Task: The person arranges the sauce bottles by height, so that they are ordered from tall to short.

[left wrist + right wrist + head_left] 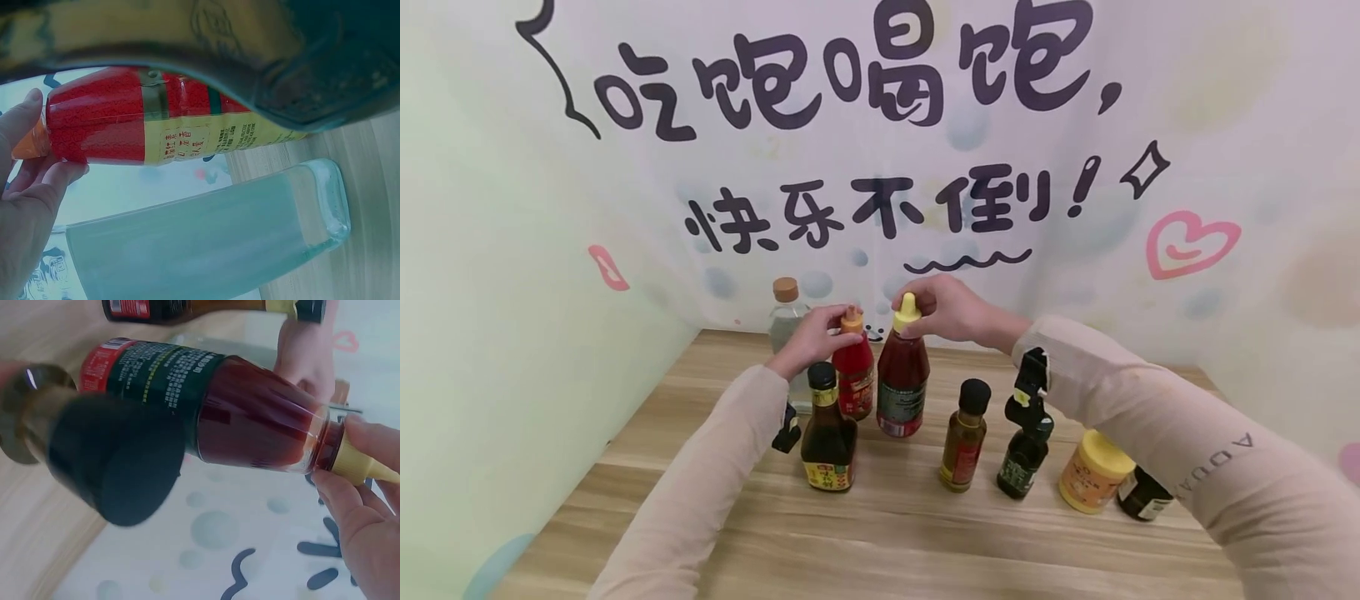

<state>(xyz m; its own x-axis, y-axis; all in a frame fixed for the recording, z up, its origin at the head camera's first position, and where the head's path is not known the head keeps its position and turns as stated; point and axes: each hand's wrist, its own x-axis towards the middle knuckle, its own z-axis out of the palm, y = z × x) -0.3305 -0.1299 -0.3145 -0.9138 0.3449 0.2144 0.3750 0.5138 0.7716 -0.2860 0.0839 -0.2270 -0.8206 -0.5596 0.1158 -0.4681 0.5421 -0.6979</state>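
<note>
At the back of the table, my left hand (812, 337) pinches the orange cap and neck of a red ketchup bottle (854, 375). In the left wrist view, thumb and fingers lie on either side of that orange cap (31, 142). Just right of it, my right hand (958, 312) grips the yellow nozzle cap (907, 313) of a dark red sauce bottle (902, 375). The right wrist view shows the thumb and fingertips around this cap's base (351, 461). Both bottles are upright, side by side. A dark sauce bottle (829, 446) stands in front of the ketchup.
Behind my left hand stands a tall clear bottle (784, 325) with a brown cap. To the right, a small oil bottle (964, 442), a small dark bottle (1022, 462), a yellow-lidded jar (1092, 477) and a dark jar (1142, 495) form a row. A printed cloth (850, 150) hangs behind the table.
</note>
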